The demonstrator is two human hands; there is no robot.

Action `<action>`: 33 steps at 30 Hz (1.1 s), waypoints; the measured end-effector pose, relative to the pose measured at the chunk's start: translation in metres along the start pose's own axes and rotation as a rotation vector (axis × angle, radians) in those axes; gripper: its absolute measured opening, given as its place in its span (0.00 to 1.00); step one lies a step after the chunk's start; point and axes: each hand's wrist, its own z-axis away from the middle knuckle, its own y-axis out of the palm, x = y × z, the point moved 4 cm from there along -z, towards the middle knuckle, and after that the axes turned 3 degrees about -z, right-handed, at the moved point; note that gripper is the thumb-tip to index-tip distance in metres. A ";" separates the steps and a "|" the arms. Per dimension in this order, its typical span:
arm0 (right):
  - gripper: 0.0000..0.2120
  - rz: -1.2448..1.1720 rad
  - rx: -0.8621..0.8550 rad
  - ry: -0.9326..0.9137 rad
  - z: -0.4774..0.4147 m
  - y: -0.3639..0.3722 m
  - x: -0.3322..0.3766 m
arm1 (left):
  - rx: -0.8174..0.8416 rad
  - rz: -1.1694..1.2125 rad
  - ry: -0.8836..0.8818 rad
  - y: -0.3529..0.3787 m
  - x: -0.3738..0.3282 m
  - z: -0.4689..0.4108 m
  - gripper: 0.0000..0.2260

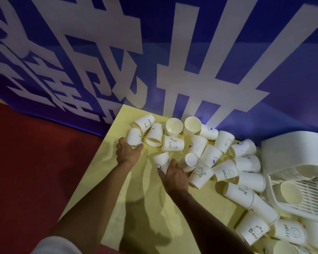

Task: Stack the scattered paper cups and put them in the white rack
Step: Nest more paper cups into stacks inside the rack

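Several white paper cups with small printed drawings lie scattered on a yellow table point(117, 189); most lie on their sides. My left hand point(128, 150) grips one cup point(134, 136) at the far left of the heap. My right hand point(174, 176) holds another cup point(161, 161) lying just beyond it, with a short nested stack point(190, 161) close to its right. The white rack point(290, 149) stands at the right edge of the table and has one cup point(290, 192) inside it.
A blue banner point(154, 52) with large white characters hangs right behind the table. Red floor point(35, 162) lies left of the table's edge. More cups crowd the near right corner beside the rack.
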 end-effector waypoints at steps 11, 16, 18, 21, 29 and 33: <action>0.32 -0.493 0.081 -0.008 0.018 -0.007 -0.031 | 0.006 0.020 -0.037 0.005 0.013 0.006 0.35; 0.29 -0.603 0.066 -0.005 0.024 -0.032 -0.048 | 0.019 0.093 0.003 0.004 0.012 0.030 0.37; 0.26 -0.614 0.065 -0.024 0.028 -0.040 -0.054 | 0.007 0.142 0.030 0.004 0.005 0.040 0.36; 0.24 -0.661 0.056 -0.023 0.035 -0.053 -0.067 | -0.049 0.177 0.106 0.003 -0.011 0.057 0.34; 0.22 -0.824 -0.074 0.061 0.056 -0.095 -0.132 | -0.019 0.246 0.331 0.020 -0.064 0.107 0.33; 0.22 -0.820 -0.195 0.124 0.075 -0.122 -0.184 | 0.066 0.229 0.421 0.048 -0.090 0.137 0.32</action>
